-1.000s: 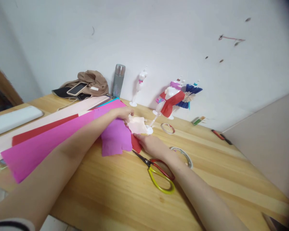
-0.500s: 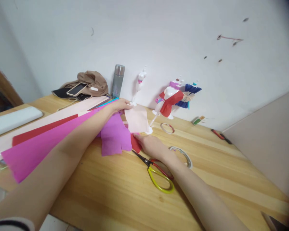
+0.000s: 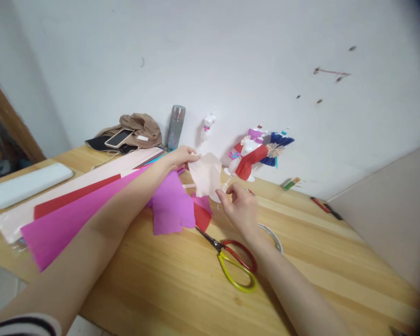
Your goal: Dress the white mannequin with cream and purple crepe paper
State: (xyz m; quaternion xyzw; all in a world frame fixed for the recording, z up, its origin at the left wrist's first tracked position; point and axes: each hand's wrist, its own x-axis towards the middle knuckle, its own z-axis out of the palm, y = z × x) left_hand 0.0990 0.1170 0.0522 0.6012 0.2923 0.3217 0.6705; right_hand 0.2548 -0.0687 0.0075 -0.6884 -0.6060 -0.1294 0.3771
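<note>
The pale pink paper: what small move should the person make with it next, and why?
I'd suggest steadying the pale pink paper at its lower right corner with the right hand. Only the left hand clearly grips it, at the upper left, and the right thumb is by that lower corner, though whether it touches is unclear.

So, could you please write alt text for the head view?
A person's left hand holds a pale pink sheet above a wooden table, the right hand near its lower corner. Scissors lie in front; small mannequins stand behind.
</note>
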